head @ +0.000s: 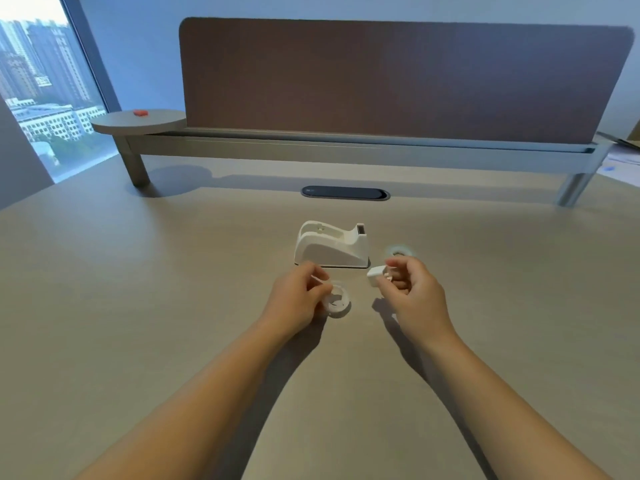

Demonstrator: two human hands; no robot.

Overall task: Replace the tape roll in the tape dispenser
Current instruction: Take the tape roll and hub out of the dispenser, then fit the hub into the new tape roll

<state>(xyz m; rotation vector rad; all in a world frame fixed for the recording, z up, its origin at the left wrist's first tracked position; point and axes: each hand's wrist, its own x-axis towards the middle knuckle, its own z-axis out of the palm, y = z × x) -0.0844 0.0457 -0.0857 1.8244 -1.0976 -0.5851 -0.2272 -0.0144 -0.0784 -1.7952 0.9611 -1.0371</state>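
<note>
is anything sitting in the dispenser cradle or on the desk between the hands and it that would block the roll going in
Nothing visible does. The white tape dispenser stands just beyond both hands with its cradle open and apparently empty. The left hand holds a white ring-shaped piece, the right hand a small white piece. A clear tape roll lies right of the dispenser, not in the path.

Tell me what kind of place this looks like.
Probably an office workstation in a high-rise: a wide desk with a fabric privacy screen, a cable port set into the top, and a window overlooking city towers.
</note>
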